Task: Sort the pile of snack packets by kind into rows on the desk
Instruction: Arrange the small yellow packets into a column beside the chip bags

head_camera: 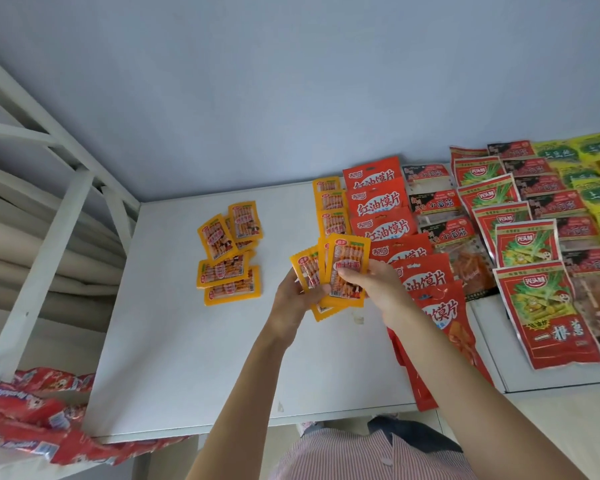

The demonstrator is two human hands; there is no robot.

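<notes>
My left hand holds a fan of several small yellow snack packets above the white desk. My right hand pinches the front yellow packet of that fan by its lower edge. A loose pile of the same yellow packets lies on the desk to the left. A short row of yellow packets runs from the wall toward my hands. Right of it lie rows of red packets, dark packets, red-and-green packets and yellow-green packets.
A white ladder frame stands at the desk's left side. Red wrappers lie heaped at the lower left, below the desk edge. A second white surface adjoins the desk on the right.
</notes>
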